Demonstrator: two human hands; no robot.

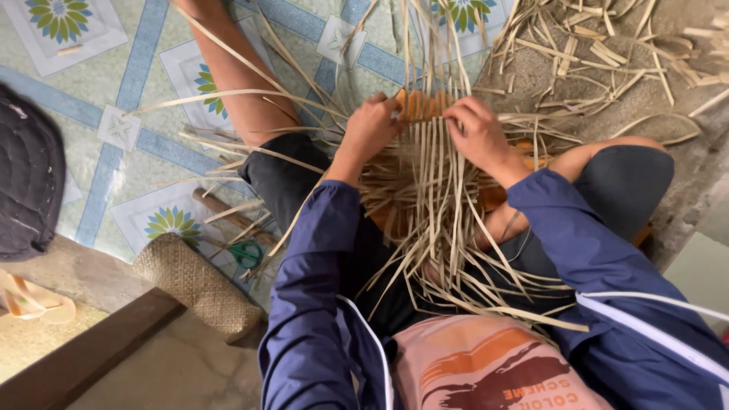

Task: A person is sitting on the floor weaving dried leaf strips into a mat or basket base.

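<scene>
A partly woven mat of pale flat straw strips point(425, 190) lies across my lap, with loose strip ends fanning out on all sides. My left hand point(370, 125) is closed on strips at the mat's far edge. My right hand point(477, 133) presses down on the strips just to the right of it, fingers curled into the weave. An orange board point(416, 105) shows under the strips between the two hands. Both arms wear dark blue sleeves.
A woven straw pouch point(194, 282) lies at lower left, with green-handled scissors point(244, 253) and a wooden stick point(228, 215) beside it. Loose straw scraps point(600, 53) litter the concrete at upper right. A dark bag point(26, 175) and a sandal point(34, 300) sit at the left.
</scene>
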